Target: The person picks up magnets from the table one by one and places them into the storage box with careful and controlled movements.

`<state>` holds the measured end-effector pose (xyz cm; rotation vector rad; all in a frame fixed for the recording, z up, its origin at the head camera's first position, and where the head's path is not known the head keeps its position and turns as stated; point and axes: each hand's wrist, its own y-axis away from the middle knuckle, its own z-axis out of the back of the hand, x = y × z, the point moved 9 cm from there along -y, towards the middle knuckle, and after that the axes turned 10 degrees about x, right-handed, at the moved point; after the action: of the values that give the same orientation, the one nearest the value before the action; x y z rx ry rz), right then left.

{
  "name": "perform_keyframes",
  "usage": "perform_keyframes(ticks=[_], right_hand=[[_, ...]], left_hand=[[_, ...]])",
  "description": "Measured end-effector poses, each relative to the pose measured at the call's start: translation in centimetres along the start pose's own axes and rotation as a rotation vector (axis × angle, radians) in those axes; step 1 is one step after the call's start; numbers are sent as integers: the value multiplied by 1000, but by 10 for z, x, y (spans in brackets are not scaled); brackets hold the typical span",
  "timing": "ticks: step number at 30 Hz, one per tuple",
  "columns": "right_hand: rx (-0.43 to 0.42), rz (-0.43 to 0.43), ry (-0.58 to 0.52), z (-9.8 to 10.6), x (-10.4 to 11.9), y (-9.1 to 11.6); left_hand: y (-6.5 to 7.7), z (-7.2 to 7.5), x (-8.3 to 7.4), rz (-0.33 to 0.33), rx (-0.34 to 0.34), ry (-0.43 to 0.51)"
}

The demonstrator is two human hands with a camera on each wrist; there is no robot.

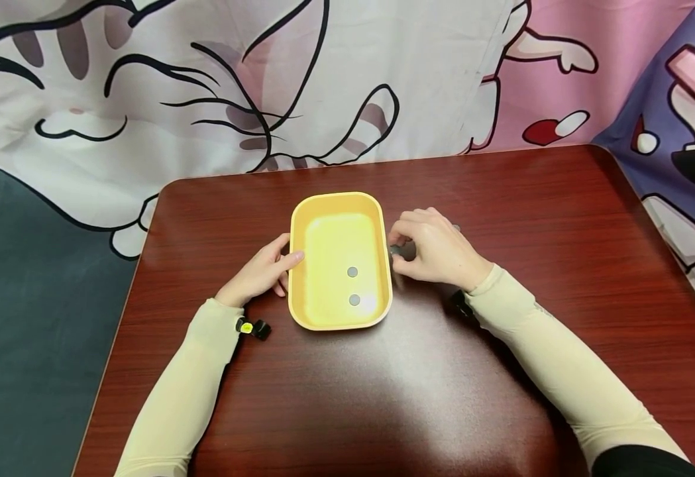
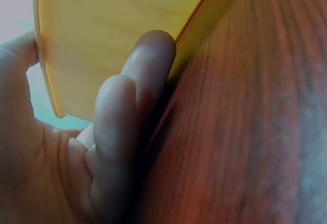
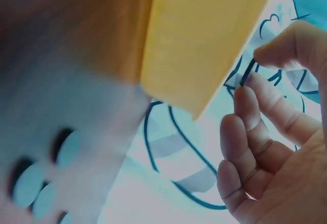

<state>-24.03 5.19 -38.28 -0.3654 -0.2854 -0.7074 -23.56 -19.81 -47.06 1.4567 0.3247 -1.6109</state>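
Head view is showing a yellow box (image 1: 329, 245) sitting near the middle of a dark red-brown table (image 1: 323, 404), its open side facing up. Two small grey discs (image 1: 352, 271) are lying flat inside it, apart from each other, toward the end nearer the person. The left hand (image 1: 260, 271) is gripping the box's left side: its thumb is reaching over the rim, while in the left wrist view fingertips (image 2: 152, 55) are pressing the outer wall low down, close to the tabletop. The right hand (image 1: 436, 248) is hovering just beside the box's right side, thumb and fingers nearly closed, pinching a thin disc (image 3: 248, 72) that is showing edge-on in the right wrist view. Below, several pale discs (image 3: 29, 185) are lying on the table, outside the box. Beyond the table, a cartoon-printed cloth (image 1: 347, 73) is hanging, and pale sleeves (image 1: 186, 377) are covering both forearms.
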Motion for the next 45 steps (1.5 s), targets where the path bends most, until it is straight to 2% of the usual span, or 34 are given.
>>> perform_keyframes(ticks=[8, 16, 21, 34, 45], right_hand=[[-23, 62, 0, -2, 16, -21], [31, 89, 64, -26, 24, -36], [57, 84, 111, -36, 26, -41], [128, 22, 170, -48, 23, -46], [193, 3, 162, -52, 25, -47]], left_hand=[[-1, -1, -2, 0, 3, -9], [-3, -1, -1, 2, 7, -1], [-3, -2, 1, 0, 10, 3], [-3, -1, 2, -8, 6, 10], [-1, 0, 2, 2, 2, 3]])
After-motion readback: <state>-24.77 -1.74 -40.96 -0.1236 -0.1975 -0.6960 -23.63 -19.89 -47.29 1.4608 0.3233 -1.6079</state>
